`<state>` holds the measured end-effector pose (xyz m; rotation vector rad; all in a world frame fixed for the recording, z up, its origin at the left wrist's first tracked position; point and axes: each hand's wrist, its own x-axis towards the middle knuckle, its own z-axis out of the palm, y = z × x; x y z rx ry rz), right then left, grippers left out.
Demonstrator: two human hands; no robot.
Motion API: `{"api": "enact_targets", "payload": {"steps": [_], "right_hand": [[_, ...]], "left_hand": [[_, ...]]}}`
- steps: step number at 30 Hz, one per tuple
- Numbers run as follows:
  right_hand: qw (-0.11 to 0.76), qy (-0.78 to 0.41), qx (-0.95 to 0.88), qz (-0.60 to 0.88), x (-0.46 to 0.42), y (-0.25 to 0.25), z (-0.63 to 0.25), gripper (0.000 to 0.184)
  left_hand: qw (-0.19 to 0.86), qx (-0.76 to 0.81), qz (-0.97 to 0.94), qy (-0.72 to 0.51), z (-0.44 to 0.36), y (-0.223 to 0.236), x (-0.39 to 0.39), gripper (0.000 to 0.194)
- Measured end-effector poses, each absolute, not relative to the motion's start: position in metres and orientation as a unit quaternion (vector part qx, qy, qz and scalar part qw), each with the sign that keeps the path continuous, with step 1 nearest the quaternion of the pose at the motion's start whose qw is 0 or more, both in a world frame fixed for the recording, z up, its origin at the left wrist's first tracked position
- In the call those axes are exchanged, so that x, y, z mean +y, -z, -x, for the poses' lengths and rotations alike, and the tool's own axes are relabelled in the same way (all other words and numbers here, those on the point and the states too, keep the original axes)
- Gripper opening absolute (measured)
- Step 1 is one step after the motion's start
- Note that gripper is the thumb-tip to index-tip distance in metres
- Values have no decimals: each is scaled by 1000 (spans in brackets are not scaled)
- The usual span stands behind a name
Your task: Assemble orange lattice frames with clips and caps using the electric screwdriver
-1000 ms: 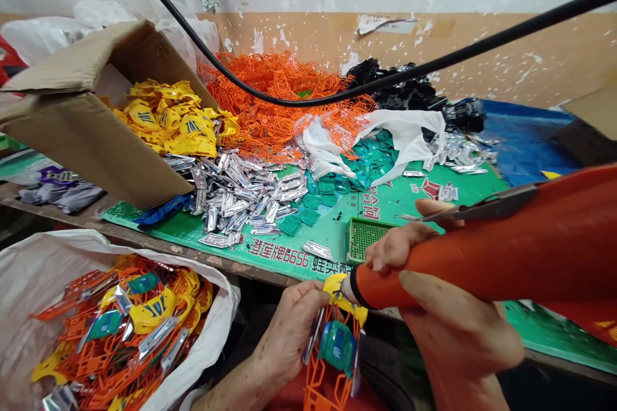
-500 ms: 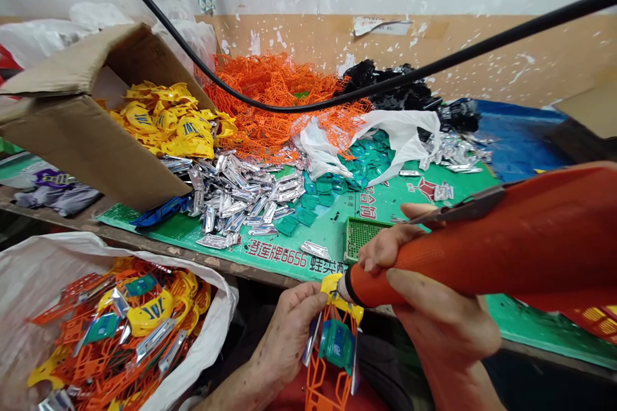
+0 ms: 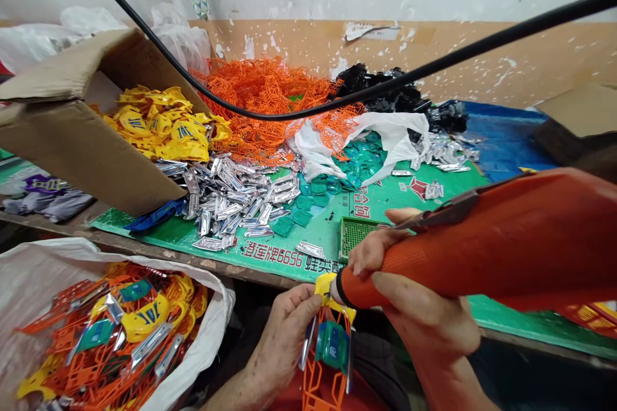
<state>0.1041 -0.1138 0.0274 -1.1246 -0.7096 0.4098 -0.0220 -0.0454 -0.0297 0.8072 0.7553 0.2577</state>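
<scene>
My left hand pinches the yellow end piece of a toy vehicle frame. This frame is an orange plastic lattice with a teal panel in its middle and silver strips along both sides. In my right hand is a thick red-orange power screwdriver, gripped with the fingers wrapped round its body. Its nose presses on the yellow piece; the tip itself is hidden there.
A white sack at lower left holds similar frames. On the green bench lie silver strips, teal panels, orange lattices, black parts and a green basket. Yellow pieces fill a tipped carton. A black cable hangs across.
My view has shifted slightly, so the bench and my hands appear a little further left. The screwdriver still meets the yellow piece, and both hands keep their grip.
</scene>
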Motion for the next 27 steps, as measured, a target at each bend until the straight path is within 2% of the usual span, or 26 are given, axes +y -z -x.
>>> {"api": "enact_targets", "payload": {"steps": [10,13,17,21,27], "right_hand": [[783,-212,-346,471,-115,-30,-97,43],[801,-196,-328,461,-115,-40,-98,47],[834,-149,-292,444,-116,-59,-107,39],[833,-89,-267,477,-116,-70,-124,24],[776,-14,-231,586,-118,-57,-149,29]], "left_hand": [[815,354,-440,-131,26,30,-47,35],[844,335,-397,-129,27,30,-42,30],[877,309,-347,-120,32,30,-33,28],[894,307,-301,-129,42,29,-29,34],[942,280,-168,-80,45,27,-30,19]]}}
